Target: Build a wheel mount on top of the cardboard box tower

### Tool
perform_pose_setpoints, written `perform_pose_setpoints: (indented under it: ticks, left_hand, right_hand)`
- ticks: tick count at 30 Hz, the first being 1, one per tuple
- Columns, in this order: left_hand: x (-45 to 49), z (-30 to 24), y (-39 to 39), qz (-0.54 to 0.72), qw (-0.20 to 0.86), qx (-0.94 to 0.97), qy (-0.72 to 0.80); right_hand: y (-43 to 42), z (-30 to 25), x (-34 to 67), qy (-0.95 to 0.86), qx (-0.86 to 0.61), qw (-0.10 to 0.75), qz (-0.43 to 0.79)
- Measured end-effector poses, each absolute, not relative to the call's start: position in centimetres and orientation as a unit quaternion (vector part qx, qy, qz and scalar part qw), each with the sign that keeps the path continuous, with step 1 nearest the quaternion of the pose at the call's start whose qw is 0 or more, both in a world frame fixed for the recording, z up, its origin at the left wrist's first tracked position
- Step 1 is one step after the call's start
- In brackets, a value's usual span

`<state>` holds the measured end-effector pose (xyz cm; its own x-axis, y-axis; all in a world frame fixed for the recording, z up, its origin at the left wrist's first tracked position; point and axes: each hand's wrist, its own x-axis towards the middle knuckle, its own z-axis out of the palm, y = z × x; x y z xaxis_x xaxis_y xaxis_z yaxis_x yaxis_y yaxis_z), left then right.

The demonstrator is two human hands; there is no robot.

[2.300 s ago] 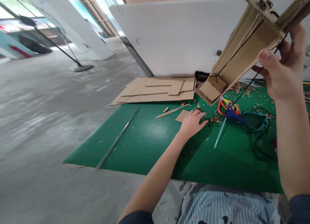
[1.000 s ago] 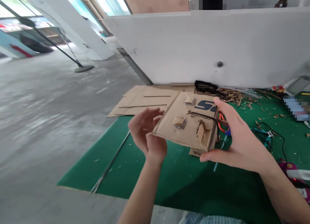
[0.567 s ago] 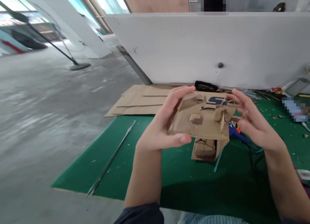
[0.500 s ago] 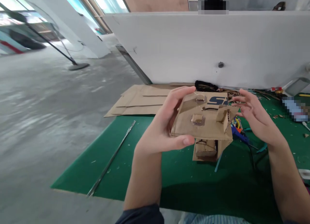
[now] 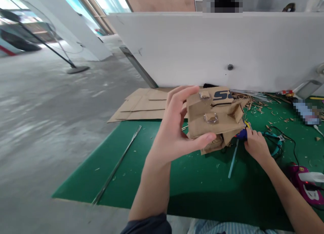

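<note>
In my left hand (image 5: 174,126) is a small cardboard assembly (image 5: 202,121), gripped by its left edge with the thumb in front and the fingers behind. Dark printed letters mark its top panel, where two small cardboard squares sit in shiny, clear glue. A folded cardboard tab stands at its right end, and more cardboard parts hang below. My right hand (image 5: 258,146) is low at the mat, closed around a blue tool (image 5: 241,134) partly hidden by the cardboard and the fingers; its exact kind is unclear. A light blue strip (image 5: 233,159) lies just left of that hand.
Teal-handled pliers (image 5: 277,148) and a black cord lie right of my right hand on the green mat (image 5: 197,186). A magenta device (image 5: 305,183) sits at lower right. Flat cardboard sheets (image 5: 144,104), thin rods (image 5: 118,163) and brown scraps (image 5: 253,106) lie around, before a white panel (image 5: 189,48).
My right hand has moved down from beside the cardboard assembly and closed on the blue tool. My left hand has shifted and tilted the assembly slightly.
</note>
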<state>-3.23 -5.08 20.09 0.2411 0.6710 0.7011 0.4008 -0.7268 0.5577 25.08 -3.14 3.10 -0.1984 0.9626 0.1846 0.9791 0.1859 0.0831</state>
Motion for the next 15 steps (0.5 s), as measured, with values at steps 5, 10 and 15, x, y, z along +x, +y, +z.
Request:
perform_pose_setpoints:
  ticks: [5, 10, 15]
  left_hand:
    - [-3.7, 20.1, -4.8, 0.489, 0.12, 0.786, 0.358]
    - [-4.0, 19.9, -4.0, 0.499, 0.147, 0.784, 0.34]
    - [-3.7, 19.3, -3.4, 0.529, 0.152, 0.76, 0.344]
  right_hand:
    - [-2.4, 5.9, 26.7, -0.727, -0.654, 0.206, -0.032]
    - [-2.4, 12.5, 28.4, -0.59, -0.563, 0.503, 0.286]
    - [-3.4, 18.5, 28.6, -0.547, -0.352, 0.575, 0.496]
